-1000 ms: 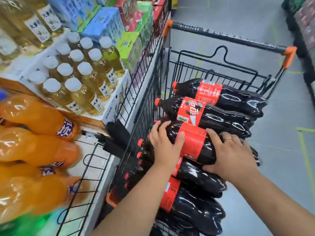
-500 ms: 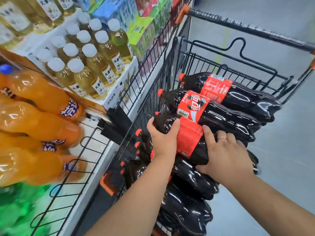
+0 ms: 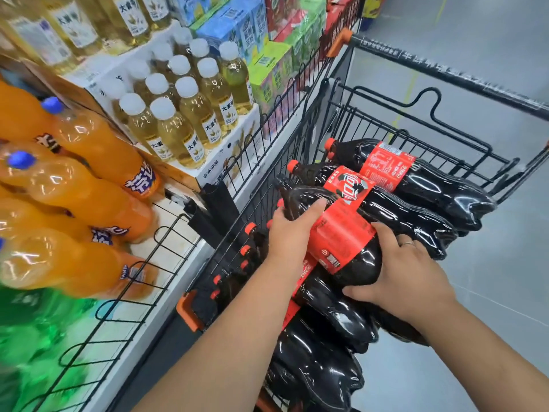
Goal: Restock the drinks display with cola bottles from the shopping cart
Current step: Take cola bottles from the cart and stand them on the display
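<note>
While both forearms reach into the cart (image 3: 421,93), left hand (image 3: 292,233) clasps the cola bottle (image 3: 341,233) near its neck; right hand (image 3: 404,275) cups its base (ring visible), bottle atop the pile.

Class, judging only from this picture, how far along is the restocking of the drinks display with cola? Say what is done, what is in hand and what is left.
Done: no cola shows on the display shelf, only orange bottles and tea bottles.
In hand: the left hand and right hand both grip one cola bottle above the shopping cart.
Left: many bottles, such as the far one, lie in the cart.
</note>
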The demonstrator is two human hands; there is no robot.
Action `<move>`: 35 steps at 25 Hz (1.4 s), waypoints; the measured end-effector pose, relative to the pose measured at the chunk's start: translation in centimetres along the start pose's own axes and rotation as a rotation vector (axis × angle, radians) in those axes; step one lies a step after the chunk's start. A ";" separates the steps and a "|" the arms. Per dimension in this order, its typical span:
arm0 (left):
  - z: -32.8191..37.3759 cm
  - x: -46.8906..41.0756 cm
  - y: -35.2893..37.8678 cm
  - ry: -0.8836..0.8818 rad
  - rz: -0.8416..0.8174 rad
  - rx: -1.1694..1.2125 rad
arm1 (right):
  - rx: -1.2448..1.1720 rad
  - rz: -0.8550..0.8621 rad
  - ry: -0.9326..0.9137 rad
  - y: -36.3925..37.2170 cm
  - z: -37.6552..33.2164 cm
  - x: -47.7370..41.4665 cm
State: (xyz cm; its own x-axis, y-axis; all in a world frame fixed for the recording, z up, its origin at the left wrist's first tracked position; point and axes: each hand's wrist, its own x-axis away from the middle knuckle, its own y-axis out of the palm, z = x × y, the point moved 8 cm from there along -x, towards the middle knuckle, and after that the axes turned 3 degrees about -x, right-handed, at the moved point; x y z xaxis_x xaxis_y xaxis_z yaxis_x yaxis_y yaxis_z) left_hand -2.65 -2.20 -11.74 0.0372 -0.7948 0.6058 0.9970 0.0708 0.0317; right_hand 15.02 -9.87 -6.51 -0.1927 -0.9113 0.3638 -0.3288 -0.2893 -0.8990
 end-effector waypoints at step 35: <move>1.0 21.0 -33.6 0.439 0.439 0.244 | -0.544 -0.175 -0.617 7.6 -29.7 18.6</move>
State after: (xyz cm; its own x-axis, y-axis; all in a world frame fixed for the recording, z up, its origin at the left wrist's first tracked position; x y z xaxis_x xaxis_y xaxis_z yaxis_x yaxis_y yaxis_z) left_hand -35.39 -20.66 0.75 0.5117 -0.8290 0.2254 0.8409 0.5371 0.0667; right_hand -18.47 -20.36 0.71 0.3906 -0.9089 0.1464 -0.7372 -0.4040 -0.5415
